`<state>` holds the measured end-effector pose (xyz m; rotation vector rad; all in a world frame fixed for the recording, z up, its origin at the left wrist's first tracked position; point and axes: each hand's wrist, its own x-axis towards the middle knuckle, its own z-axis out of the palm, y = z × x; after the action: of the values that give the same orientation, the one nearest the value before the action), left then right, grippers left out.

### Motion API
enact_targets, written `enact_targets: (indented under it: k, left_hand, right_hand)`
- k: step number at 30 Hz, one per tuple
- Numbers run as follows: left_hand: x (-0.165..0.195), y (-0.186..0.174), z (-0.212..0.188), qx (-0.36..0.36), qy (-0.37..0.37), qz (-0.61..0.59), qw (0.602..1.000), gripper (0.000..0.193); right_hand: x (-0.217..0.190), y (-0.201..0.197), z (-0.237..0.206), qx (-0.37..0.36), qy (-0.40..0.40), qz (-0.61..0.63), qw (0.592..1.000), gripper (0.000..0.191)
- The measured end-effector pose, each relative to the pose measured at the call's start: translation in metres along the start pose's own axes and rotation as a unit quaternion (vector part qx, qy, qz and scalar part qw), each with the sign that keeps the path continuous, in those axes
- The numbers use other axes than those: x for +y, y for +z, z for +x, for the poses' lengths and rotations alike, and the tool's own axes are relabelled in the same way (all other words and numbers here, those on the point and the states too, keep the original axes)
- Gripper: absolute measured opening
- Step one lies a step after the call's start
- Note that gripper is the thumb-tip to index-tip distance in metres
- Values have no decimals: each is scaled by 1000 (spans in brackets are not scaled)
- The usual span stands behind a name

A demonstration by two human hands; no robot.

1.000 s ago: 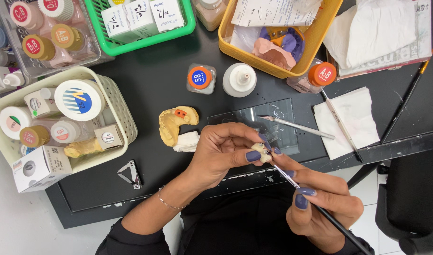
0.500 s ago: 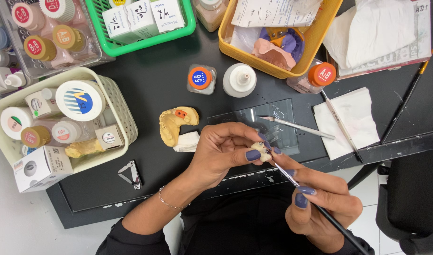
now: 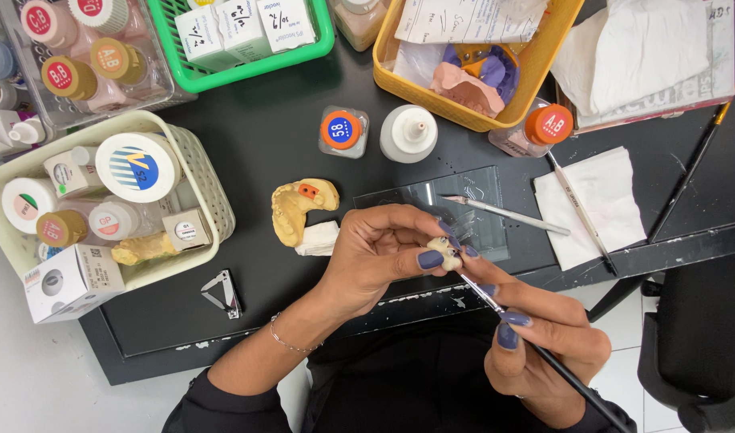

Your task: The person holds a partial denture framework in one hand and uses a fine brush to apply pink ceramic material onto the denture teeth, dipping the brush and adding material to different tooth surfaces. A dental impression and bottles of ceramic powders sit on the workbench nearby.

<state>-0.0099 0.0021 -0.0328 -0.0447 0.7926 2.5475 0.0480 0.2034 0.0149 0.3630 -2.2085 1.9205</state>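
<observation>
left hand [image 3: 375, 256] still pinches small cream tooth-shaped piece [image 3: 442, 252] above black bench [image 3: 255, 144], right hand [image 3: 544, 345] keeps gripping thin black-handled brush [image 3: 544, 357], tip apparently touching it; positions unchanged, work continuing.

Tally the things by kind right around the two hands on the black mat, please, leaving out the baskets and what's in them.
Brushes: 1, in right hand
Small tooth pieces: 1, in left hand
Yellow jaw casts: 1
Glass slabs: 1
Metal tools on slab: 1
Orange-capped jars: 2
White bottles: 1
Total: 8
</observation>
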Motion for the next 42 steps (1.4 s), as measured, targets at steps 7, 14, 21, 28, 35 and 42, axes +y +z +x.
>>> enact_targets:
  k: [7,14,21,28,35,42]
  left_hand:
    - [-1,0,-1,4,-3,0,1000,26]
    - [0,0,-1,6,-2,12,1000,26]
    - [0,0,-1,1,-3,1,1000,25]
    - [0,0,-1,0,-6,-3,1000,26]
    - [-1,-1,-2,-2,-4,2,1000,26]
    - [-1,0,-2,-2,-4,-4,1000,26]
  right_hand:
    - [2,2,-1,15,-10,-22,1000,27]
    - [2,-1,0,-1,-13,-20,1000,28]
    - [3,-1,-1,-5,-21,-25,999,27]
    - [4,-1,0,-10,-29,-2,1000,28]
    - [3,0,-2,0,-28,-11,1000,27]
    - [7,2,-1,33,-59,-23,997,25]
